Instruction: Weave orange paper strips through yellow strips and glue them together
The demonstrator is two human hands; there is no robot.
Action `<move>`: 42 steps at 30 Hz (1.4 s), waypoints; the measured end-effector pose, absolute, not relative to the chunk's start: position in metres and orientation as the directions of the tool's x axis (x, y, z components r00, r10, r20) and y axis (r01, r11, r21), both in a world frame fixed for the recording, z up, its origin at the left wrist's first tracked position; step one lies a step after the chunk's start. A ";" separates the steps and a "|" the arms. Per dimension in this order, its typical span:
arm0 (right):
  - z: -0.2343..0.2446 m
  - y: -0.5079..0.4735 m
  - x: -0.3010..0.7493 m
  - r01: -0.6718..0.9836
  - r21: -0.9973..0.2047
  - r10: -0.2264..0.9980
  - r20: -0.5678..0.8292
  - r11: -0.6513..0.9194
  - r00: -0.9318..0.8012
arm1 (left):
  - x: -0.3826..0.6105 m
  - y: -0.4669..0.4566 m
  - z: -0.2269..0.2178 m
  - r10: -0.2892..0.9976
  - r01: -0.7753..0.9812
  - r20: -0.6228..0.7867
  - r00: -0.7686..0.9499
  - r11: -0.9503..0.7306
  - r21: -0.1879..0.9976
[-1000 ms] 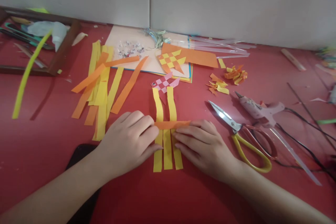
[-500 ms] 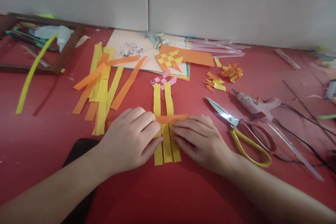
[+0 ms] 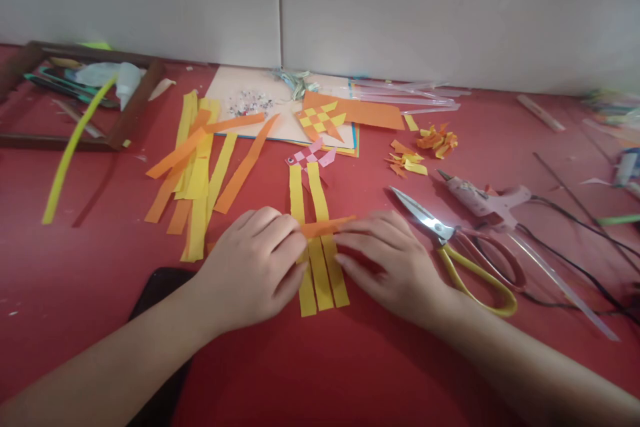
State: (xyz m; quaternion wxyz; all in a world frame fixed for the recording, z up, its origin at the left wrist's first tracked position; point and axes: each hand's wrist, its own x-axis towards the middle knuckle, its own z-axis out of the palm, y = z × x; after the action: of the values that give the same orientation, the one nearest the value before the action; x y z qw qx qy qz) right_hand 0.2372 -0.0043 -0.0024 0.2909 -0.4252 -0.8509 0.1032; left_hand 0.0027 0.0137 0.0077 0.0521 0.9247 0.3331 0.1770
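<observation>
Three yellow paper strips (image 3: 321,280) lie side by side on the red table, crossed by an orange paper strip (image 3: 325,227). Two of the yellow strips reach up beyond the orange one; the middle strip shows only below it. My left hand (image 3: 257,260) is closed over the left end of the orange strip, its fingertips pressing on the left yellow strip. Curled at the other side, my right hand (image 3: 387,257) grips the orange strip near its right end, fingertips against the right yellow strip. Both thumbs are partly hidden. Just beyond sits a pink woven paper fish (image 3: 309,155).
Scissors (image 3: 440,230) and a glue gun (image 3: 487,200) with its cord lie at right. Loose yellow and orange strips (image 3: 197,180) are piled at left. A wooden frame (image 3: 117,123) holds pens and a bottle. A yellow-orange woven fish (image 3: 320,119) rests behind, near paper scraps (image 3: 407,159).
The yellow strips have turned slightly, their upper ends shifting left, and the orange strip tilts up more at its right end. Both hands stay on the strips.
</observation>
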 end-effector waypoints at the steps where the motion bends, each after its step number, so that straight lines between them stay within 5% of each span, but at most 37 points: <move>1: 0.001 -0.002 0.238 0.677 -0.433 0.800 0.399 0.596 -0.448 | 0.002 0.013 0.009 0.613 0.570 0.326 0.720 -0.790 0.227; 6: 0.012 0.018 0.236 0.762 -0.455 0.884 0.307 0.462 -0.352 | 0.007 0.006 0.010 0.415 0.357 0.404 0.815 -0.909 0.214; 13: 0.014 0.042 0.220 0.811 -0.355 0.881 0.279 0.465 -0.383 | 0.016 -0.003 0.002 0.406 0.363 0.327 0.854 -0.913 0.186; 19: 0.015 0.044 0.207 0.842 -0.507 0.979 0.010 0.182 -0.205 | 0.016 -0.001 0.001 0.394 0.349 0.323 0.860 -0.918 0.189; 24: 0.017 0.042 0.209 0.659 -0.749 0.981 -0.074 0.062 -0.177 | 0.016 -0.001 -0.001 0.382 0.335 0.312 0.870 -0.922 0.195; 28: 0.021 0.031 0.215 0.565 -0.816 0.972 -0.013 0.125 -0.234 | 0.015 -0.002 -0.001 0.382 0.340 0.290 0.877 -0.922 0.186; 37: 0.008 0.021 0.227 0.676 -0.570 0.884 0.272 0.466 -0.380 | 0.016 0.002 0.001 0.359 0.329 0.356 0.863 -0.933 0.144; 42: 0.001 0.021 0.229 0.649 -0.554 0.853 0.338 0.522 -0.397 | 0.015 0.002 0.004 0.352 0.334 0.406 0.843 -0.935 0.117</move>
State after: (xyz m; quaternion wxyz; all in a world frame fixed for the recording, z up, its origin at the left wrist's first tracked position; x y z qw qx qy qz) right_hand 0.2290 0.0207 0.0006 0.3016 -0.4588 -0.8184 0.1695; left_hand 0.0149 0.0015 0.0040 0.0207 0.9598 0.1788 0.2156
